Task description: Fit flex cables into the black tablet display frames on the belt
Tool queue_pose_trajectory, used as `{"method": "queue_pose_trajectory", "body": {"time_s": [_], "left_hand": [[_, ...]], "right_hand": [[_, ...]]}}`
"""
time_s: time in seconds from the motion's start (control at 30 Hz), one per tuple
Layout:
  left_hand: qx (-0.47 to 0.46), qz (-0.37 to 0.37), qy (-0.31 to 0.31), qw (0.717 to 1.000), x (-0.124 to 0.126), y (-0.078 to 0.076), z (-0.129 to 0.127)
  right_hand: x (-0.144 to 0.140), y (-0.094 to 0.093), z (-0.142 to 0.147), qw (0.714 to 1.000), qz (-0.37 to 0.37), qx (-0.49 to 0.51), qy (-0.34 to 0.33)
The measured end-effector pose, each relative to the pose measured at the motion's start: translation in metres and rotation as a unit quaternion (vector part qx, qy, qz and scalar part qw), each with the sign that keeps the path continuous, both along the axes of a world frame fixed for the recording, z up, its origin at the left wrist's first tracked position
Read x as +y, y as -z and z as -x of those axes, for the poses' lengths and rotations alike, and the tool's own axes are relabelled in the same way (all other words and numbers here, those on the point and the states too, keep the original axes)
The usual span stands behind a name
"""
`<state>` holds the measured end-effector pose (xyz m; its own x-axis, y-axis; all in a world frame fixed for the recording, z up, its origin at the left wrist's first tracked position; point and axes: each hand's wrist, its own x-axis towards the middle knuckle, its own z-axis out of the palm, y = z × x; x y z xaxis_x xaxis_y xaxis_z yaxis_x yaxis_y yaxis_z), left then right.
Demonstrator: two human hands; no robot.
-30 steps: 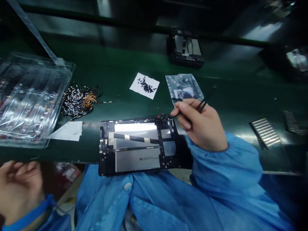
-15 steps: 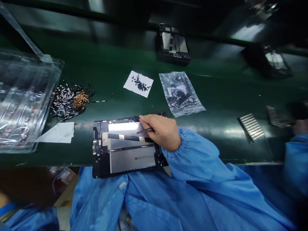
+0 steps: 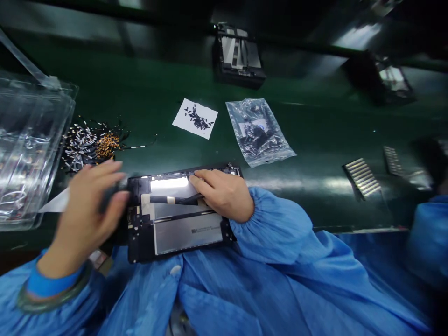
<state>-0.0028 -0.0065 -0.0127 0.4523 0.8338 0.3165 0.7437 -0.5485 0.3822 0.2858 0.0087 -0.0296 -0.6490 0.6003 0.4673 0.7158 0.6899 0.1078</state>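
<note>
My left hand (image 3: 89, 205) has come back into view since a moment ago, blurred with motion, and now sits at the left edge of the tablet frame (image 3: 178, 214), fingers spread and loosely open, touching or nearly touching that edge; I cannot tell which. My right hand (image 3: 224, 193) has slid a little further left over the far part of the frame and rests on it, closed around black tweezers (image 3: 191, 198) whose tips lie on the dark strip across the silver plate. With both hands on the frame, I judge the work is now steadied, not merely reached for.

The frame lies at the near edge of the green bench (image 3: 315, 140), partly over my blue smock.

Beyond it, a paper (image 3: 195, 118) holds small black parts, and just right of that lies a clear bag (image 3: 259, 133). Far left is a tangle of small cables (image 3: 93, 144), beside a stack of clear trays (image 3: 31, 149). Another frame (image 3: 238, 56) sits far off. To the right lie ribbed metal pieces (image 3: 362, 176), and a co-worker's blue sleeve (image 3: 427, 233) shows at the edge. Nothing blocks my hands.
</note>
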Motion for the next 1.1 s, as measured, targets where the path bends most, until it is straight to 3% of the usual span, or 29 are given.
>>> {"method": "queue_pose_trajectory", "body": {"time_s": [0.13,0.23,0.43,0.6,0.73,0.87,1.1], "left_hand": [[0.057,-0.043,0.152,0.986,0.027,0.010,-0.057],[0.046,-0.020,0.203,0.978,0.035,0.017,-0.074],[0.025,0.040,0.196,0.980,0.038,0.019,-0.068],[0.062,-0.013,0.216,0.974,0.038,0.017,-0.069],[0.105,-0.054,0.227,0.967,0.037,0.014,-0.072],[0.115,-0.049,0.232,0.965,0.036,0.010,-0.073],[0.115,-0.041,0.223,0.967,0.035,0.013,-0.073]], "right_hand": [[0.000,0.000,0.002,0.999,0.019,-0.021,0.015],[-0.001,-0.001,0.005,0.999,0.018,-0.028,0.020],[-0.007,-0.008,-0.003,0.998,0.051,-0.013,0.019],[-0.017,-0.014,-0.021,0.995,0.097,-0.016,0.008],[-0.021,-0.010,-0.029,0.997,0.071,-0.037,0.019],[-0.020,-0.003,-0.030,0.999,0.015,-0.015,0.037],[-0.018,0.001,-0.030,0.999,0.025,-0.020,0.040]]}}
